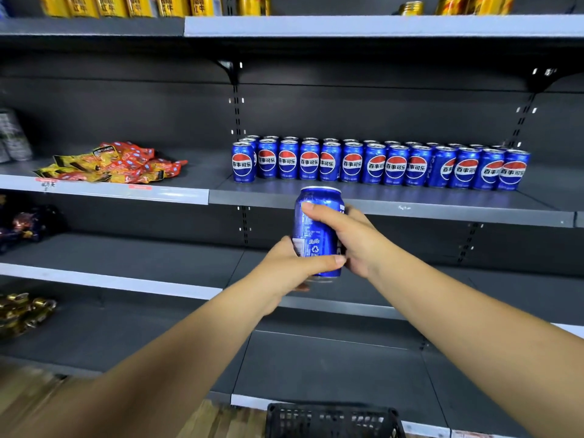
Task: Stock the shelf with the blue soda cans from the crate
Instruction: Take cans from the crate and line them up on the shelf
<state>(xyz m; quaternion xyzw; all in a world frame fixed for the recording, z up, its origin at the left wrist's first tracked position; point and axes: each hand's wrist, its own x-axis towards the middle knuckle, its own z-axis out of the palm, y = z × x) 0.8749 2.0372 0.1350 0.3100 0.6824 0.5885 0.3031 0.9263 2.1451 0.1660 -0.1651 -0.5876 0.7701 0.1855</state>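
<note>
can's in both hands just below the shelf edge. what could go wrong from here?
1. The blue can, held by left hand and right hand, sits just below the shelf lip; lifting it forward could clip the edge.
2. The row of cans stands tightly packed near the front; a nudge while placing might topple neighbours.
3. Its logo faces away from the camera, so it may end up mismatched with the row.

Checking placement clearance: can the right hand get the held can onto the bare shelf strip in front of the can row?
Probably yes. The right hand holds the can just below the shelf edge; nothing shows between them.
</note>
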